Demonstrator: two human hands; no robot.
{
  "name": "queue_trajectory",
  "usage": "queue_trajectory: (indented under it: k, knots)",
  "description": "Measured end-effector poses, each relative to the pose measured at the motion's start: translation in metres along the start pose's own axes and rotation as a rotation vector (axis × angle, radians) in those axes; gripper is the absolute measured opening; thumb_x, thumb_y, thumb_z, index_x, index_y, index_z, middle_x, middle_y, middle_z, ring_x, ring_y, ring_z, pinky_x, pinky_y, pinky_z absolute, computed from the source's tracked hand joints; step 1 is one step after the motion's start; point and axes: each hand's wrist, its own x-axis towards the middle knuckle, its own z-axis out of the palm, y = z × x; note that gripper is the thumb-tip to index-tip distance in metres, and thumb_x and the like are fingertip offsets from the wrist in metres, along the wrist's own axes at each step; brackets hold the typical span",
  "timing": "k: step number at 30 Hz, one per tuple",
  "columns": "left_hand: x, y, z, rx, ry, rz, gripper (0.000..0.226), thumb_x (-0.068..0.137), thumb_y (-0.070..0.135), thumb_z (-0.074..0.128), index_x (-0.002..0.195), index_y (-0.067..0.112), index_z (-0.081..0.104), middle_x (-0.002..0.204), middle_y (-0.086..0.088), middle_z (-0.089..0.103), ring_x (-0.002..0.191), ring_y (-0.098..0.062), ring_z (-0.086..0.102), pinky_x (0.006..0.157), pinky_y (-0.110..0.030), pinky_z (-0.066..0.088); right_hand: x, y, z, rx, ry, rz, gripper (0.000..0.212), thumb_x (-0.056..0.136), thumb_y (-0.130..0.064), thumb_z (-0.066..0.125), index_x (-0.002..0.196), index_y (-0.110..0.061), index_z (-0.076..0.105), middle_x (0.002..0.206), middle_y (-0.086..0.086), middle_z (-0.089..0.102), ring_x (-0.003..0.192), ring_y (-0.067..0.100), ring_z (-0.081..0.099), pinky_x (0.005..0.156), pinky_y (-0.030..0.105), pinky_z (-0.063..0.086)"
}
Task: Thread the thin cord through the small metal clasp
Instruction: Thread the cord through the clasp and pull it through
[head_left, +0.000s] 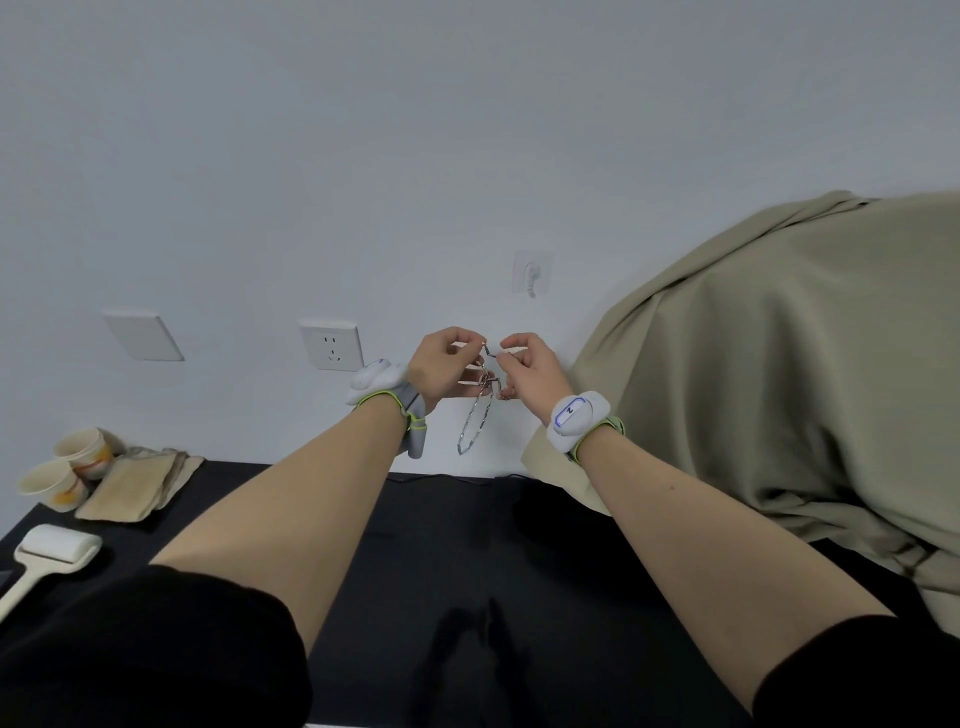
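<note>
Chain loop (475, 423) vertical below hands (488, 366)

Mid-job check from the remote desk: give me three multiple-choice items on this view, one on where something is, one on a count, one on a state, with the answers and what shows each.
1. Where does the silver chain hang?
A. Below and between the two raised hands
B. Flat on the black table
C. Inside a paper cup

2. How many paper cups stand at the left of the black table?
A. One
B. Two
C. Four

3. What are the hands doing?
A. Resting open on the table
B. Both pinching small parts at the chain's top
C. Holding the lint roller

Answers:
1. A, the loop dangles in the air between the wrists, in front of the wall.
2. B, two cups sit side by side next to the folded cloth.
3. B, the left hand and right hand meet fingertip to fingertip on the chain; the lint roller lies untouched.
</note>
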Motion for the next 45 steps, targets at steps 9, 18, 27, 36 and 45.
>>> queue_trajectory:
  k: [9, 18, 27, 36, 45]
  knots:
    - [0.005, -0.006, 0.003, 0.016, 0.054, -0.044, 0.011, 0.092, 0.006, 0.048, 0.095, 0.003, 0.058, 0.076, -0.010, 0.051, 0.063, -0.024, 0.058, 0.055, -0.026, 0.059, -0.008, 0.005, -0.007, -0.055, -0.130, -0.035, 0.015, 0.079, 0.000, 0.055, 0.078, -0.014, 0.060, 0.066, 0.006, 0.058, 0.062, 0.022, 0.055, 0.070, 0.030, 0.048]
    - [0.006, -0.003, 0.005, -0.083, 0.062, -0.062, 0.017, 0.088, 0.004, 0.055, 0.104, -0.002, 0.058, 0.078, -0.012, 0.057, 0.063, -0.023, 0.060, 0.052, -0.020, 0.058, -0.009, 0.003, -0.008, -0.256, -0.052, -0.122, 0.012, 0.075, -0.016, 0.068, 0.085, -0.009, 0.070, 0.075, 0.002, 0.066, 0.071, 0.018, 0.061, 0.075, 0.021, 0.048]
    - [0.009, -0.001, 0.003, -0.024, -0.018, -0.053, 0.037, 0.081, -0.015, 0.052, 0.116, -0.003, 0.055, 0.095, -0.015, 0.063, 0.077, -0.022, 0.063, 0.069, -0.020, 0.058, -0.002, 0.000, -0.011, -0.345, 0.057, -0.162, 0.011, 0.076, -0.021, 0.064, 0.080, -0.014, 0.071, 0.086, 0.003, 0.069, 0.082, 0.015, 0.061, 0.078, 0.022, 0.044]
    - [0.015, -0.006, 0.008, 0.212, 0.013, 0.058, 0.021, 0.077, -0.008, 0.063, 0.095, 0.003, 0.062, 0.074, -0.005, 0.059, 0.063, -0.020, 0.059, 0.061, -0.018, 0.056, 0.001, 0.001, -0.012, -0.331, 0.082, -0.162, 0.010, 0.074, -0.016, 0.064, 0.079, -0.012, 0.070, 0.097, 0.004, 0.065, 0.093, 0.020, 0.060, 0.084, 0.026, 0.043]
    - [0.020, -0.003, 0.011, 0.297, -0.065, 0.097, 0.023, 0.078, -0.006, 0.061, 0.072, 0.016, 0.057, 0.073, -0.003, 0.055, 0.064, -0.017, 0.059, 0.056, -0.015, 0.056, 0.003, 0.000, -0.017, -0.305, 0.025, -0.146, 0.008, 0.076, -0.012, 0.059, 0.076, -0.020, 0.060, 0.100, 0.000, 0.054, 0.104, 0.023, 0.055, 0.089, 0.026, 0.037]
